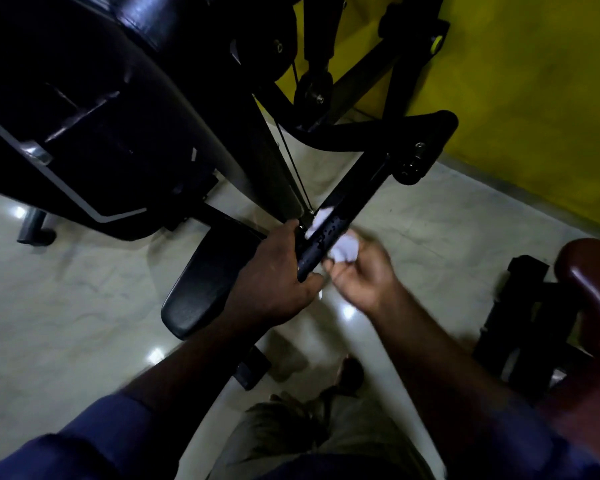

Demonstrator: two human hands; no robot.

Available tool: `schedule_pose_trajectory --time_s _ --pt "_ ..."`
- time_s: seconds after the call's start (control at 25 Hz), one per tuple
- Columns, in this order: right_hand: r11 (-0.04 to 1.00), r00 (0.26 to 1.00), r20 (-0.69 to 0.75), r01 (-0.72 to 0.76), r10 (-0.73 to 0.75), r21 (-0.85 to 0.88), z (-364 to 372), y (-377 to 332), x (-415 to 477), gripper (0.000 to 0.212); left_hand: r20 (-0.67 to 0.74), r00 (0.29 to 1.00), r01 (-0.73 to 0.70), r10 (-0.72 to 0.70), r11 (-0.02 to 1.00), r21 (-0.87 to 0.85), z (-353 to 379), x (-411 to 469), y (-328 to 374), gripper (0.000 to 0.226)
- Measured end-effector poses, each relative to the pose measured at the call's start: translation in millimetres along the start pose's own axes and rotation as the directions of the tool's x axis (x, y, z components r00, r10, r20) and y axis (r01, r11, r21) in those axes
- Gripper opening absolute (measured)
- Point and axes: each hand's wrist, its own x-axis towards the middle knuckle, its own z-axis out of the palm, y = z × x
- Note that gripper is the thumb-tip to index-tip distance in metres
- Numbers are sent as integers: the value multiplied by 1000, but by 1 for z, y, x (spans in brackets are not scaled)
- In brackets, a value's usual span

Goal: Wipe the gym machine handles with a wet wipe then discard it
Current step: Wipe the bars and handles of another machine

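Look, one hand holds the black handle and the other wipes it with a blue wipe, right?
No, the wipe is white, not blue; the head view shows it. The left hand holds the black handle and the right hand wipes it.

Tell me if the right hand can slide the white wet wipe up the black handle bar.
Probably yes: right hand holds the white wet wipe on the black handle bar; its upper stretch is bare, left hand grips lower down.

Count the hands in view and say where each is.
2. The left hand grips the near end of the black handle; the right hand holds the white wipe against the handle just beyond it. No others show.
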Motion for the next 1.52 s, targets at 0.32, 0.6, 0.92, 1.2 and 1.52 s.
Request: schedule_pose_trajectory --time_s 0.32,0.6,0.92,1.2,1.52 --pt "365 635 -93 312 -767 -877 13 -16 12 46 -74 997 24 -30 997 -78 -8 -8 2 88" --pt "-572 522 851 681 -58 -457 -15 9 -41 72 -21 1000 9 -5 983 182 -21 -90 -31 82" --pt "-486 508 855 723 -108 -491 -5 70 -60 53 -73 968 209 -239 936 -283 -13 -92 -43 85" --pt "-588 588 760 523 -275 -617 -4 -95 20 58 -148 935 273 -321 922 -275 -16 -65 -26 55" --pt "-838 580 792 516 189 -178 12 -102 34 52 -172 943 284 -286 958 -38 -12 -60 -29 76"
